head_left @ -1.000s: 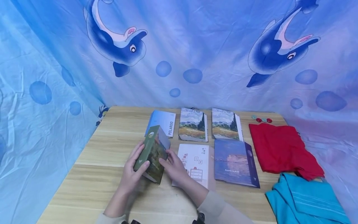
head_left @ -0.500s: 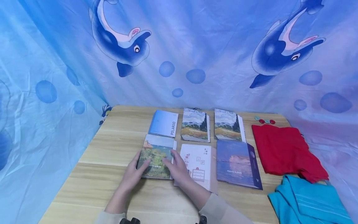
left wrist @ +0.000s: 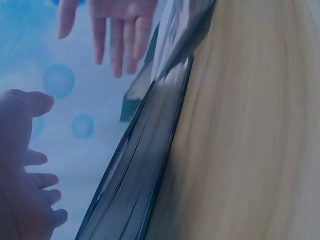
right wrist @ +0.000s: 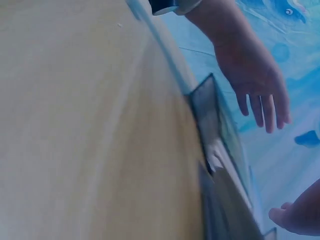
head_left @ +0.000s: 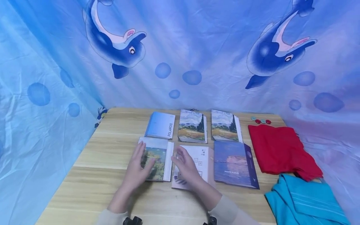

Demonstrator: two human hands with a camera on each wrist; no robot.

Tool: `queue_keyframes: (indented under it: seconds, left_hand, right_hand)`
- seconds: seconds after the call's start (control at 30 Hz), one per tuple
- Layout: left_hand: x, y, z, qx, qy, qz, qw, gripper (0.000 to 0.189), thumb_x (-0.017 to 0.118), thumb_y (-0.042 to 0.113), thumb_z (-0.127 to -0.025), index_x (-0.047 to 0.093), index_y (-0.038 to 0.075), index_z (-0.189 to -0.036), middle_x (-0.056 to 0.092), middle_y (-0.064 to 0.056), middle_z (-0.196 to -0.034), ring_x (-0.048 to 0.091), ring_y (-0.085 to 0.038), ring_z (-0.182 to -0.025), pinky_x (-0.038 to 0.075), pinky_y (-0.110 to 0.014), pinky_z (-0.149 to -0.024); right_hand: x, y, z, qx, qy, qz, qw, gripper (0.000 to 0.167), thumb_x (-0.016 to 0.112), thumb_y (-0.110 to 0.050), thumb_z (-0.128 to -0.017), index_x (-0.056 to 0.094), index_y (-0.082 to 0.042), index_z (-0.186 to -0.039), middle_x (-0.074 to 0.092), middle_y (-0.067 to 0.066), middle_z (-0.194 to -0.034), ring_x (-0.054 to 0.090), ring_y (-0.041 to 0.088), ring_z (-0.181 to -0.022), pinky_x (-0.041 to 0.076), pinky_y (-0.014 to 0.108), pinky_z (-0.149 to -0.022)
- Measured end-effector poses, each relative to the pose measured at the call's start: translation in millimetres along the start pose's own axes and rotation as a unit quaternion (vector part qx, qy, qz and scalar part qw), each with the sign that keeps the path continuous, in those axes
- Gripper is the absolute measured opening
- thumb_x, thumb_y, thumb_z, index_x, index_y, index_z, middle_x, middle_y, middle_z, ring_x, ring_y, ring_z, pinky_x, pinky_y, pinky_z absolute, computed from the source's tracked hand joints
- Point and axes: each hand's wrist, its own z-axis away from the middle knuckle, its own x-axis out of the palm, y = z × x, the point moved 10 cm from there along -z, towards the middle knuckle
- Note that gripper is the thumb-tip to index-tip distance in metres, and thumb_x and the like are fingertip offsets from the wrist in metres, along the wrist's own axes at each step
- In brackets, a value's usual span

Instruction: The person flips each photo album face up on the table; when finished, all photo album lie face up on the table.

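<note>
Head view: my left hand (head_left: 137, 165) spreads wide over the green album (head_left: 160, 160), my right hand (head_left: 187, 165) hangs loose above the white booklet (head_left: 203, 167). Both empty, presumably because the tabletop (head_left: 98, 150) bears the album flat!

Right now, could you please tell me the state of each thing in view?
Green album: closed, flat, cover up
Left grip: open, above the green album
Right grip: open, above the white album
White album: cover up, partly hidden
Purple album: cover up
Blue album: cover up
Landscape albums: cover up, page edges showing
Red cloth: loosely folded
Teal cloth: folded
Discs: lying in a row
</note>
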Motion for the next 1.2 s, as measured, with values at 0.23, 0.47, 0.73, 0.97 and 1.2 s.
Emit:
queue_keyframes:
  seconds: [0.23, 0.47, 0.73, 0.97, 1.2]
  left_hand:
    - [28.8, 23.6, -5.8, 0.044, -0.025, 0.002, 0.9987, 0.083, 0.073, 0.034, -0.093, 0.031, 0.004, -0.158, 0.024, -0.018, -0.165, 0.019, -0.039, -0.152, 0.020, -0.066, -0.117]
    - [52.9, 40.1, -5.1, 0.066, -0.058, 0.019, 0.9959, 0.082, 0.073, 0.035, -0.092, 0.034, 0.003, -0.157, 0.025, -0.017, -0.165, 0.022, -0.038, -0.151, 0.022, -0.062, -0.118]
    - [70.3, 46.7, 0.2, 0.064, -0.081, 0.029, 0.9942, 0.080, 0.073, 0.038, -0.091, 0.038, 0.007, -0.156, 0.025, -0.015, -0.165, 0.023, -0.038, -0.151, 0.023, -0.065, -0.116]
    - [98.7, 55.1, 12.2, 0.072, -0.126, 0.039, 0.9886, 0.081, 0.071, 0.045, -0.091, 0.040, 0.005, -0.155, 0.023, -0.014, -0.166, 0.024, -0.037, -0.151, 0.022, -0.067, -0.116]
    - [129.7, 63.8, 23.3, 0.083, -0.194, 0.033, 0.9769, 0.100, 0.077, 0.057, -0.081, 0.037, 0.004, -0.156, 0.018, -0.015, -0.167, 0.013, -0.038, -0.153, 0.017, -0.063, -0.119]
  right_hand:
    - [-37, -17, -1.7, 0.001, 0.044, -0.001, 0.9990, 0.062, 0.060, -0.030, -0.102, 0.037, -0.006, -0.154, 0.039, 0.017, -0.158, 0.035, 0.034, -0.146, 0.026, 0.050, -0.121]
    - [-81, -30, 2.6, -0.037, 0.097, 0.044, 0.9936, 0.060, 0.060, -0.022, -0.102, 0.037, -0.005, -0.154, 0.037, 0.019, -0.159, 0.034, 0.036, -0.147, 0.025, 0.050, -0.121]
    - [-122, -9, 15.7, -0.004, 0.153, 0.092, 0.9839, 0.061, 0.061, -0.023, -0.102, 0.036, -0.011, -0.156, 0.031, 0.015, -0.163, 0.032, 0.039, -0.147, 0.023, 0.051, -0.122]
    - [-139, 22, 26.5, 0.057, 0.162, 0.072, 0.9824, 0.063, 0.060, -0.027, -0.103, 0.032, -0.010, -0.158, 0.030, 0.015, -0.163, 0.026, 0.032, -0.151, 0.020, 0.046, -0.124]
    - [-135, 31, 32.7, 0.062, 0.161, 0.074, 0.9822, 0.061, 0.060, -0.023, -0.103, 0.035, -0.008, -0.156, 0.033, 0.016, -0.161, 0.028, 0.033, -0.150, 0.020, 0.047, -0.123]
